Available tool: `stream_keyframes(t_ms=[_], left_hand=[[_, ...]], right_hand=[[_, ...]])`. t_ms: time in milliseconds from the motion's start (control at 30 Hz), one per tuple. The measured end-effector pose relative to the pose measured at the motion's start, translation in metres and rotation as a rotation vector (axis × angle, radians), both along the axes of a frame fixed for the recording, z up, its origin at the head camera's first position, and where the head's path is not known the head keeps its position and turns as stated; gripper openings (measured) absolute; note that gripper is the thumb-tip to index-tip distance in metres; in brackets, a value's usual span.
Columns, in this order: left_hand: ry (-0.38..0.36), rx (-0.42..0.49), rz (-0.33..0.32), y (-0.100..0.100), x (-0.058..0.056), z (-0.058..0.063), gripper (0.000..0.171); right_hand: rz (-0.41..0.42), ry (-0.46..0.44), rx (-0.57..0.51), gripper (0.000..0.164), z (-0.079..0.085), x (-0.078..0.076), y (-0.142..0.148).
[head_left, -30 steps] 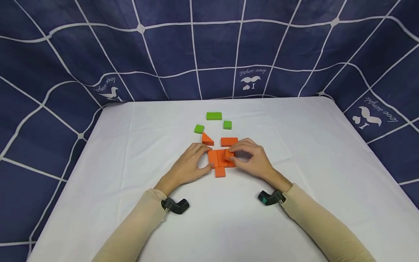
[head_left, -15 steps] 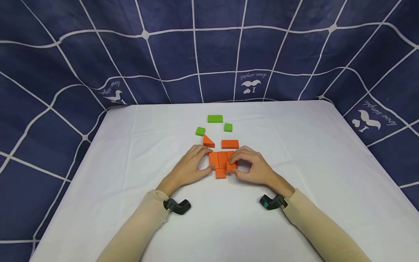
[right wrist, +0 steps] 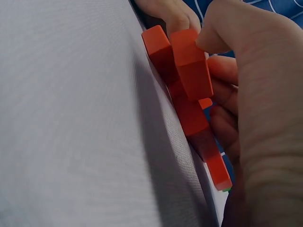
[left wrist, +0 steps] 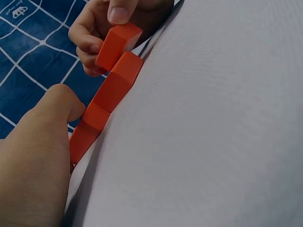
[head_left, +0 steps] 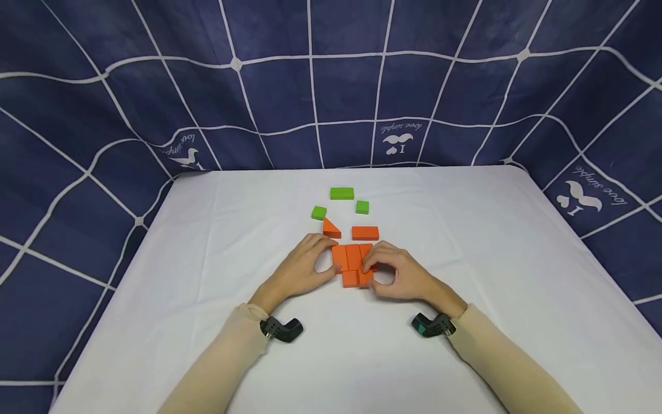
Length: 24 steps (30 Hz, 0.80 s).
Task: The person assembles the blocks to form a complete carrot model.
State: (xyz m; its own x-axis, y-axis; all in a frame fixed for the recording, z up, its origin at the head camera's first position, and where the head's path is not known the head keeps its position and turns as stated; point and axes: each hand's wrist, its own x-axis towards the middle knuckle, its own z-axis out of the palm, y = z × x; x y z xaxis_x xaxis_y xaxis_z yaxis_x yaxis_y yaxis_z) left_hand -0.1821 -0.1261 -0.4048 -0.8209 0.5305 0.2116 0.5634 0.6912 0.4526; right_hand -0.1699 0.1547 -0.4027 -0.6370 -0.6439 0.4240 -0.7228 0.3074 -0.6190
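Three orange rectangular blocks stand side by side on the white cloth: a left block, a middle block and a right block, partly covered by fingers. My left hand holds the left block, index finger at its far corner and thumb at its near one. A small orange block touches the row's near side. Right beside it, my right hand pinches another small orange block between thumb and fingers. In the left wrist view this pinched block is tilted and looks slightly raised.
Beyond the row lie an orange triangular block and an orange rectangular block. Farther back are a green rectangular block and two small green blocks, one right and one left. A blue checked curtain hangs behind the table.
My right hand has carried the pinched small block from above the row toward me, to beside the other small block. The left hand stays at the row's left end. The view tilts slightly.
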Motion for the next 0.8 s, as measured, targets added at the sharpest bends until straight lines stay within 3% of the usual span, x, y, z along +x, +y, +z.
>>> stream_keyframes(t_ms=[467,800], left_hand=[[-0.002,-0.010,0.005,-0.0005,0.0077,-0.0040,0.054],[0.028,0.000,-0.011,0.0000,0.0012,-0.0018,0.052]], right_hand=[[-0.001,-0.034,0.065,0.026,-0.0017,0.0080,-0.0009],[0.003,0.006,0.049,0.026,0.0000,0.0002,-0.0004]])
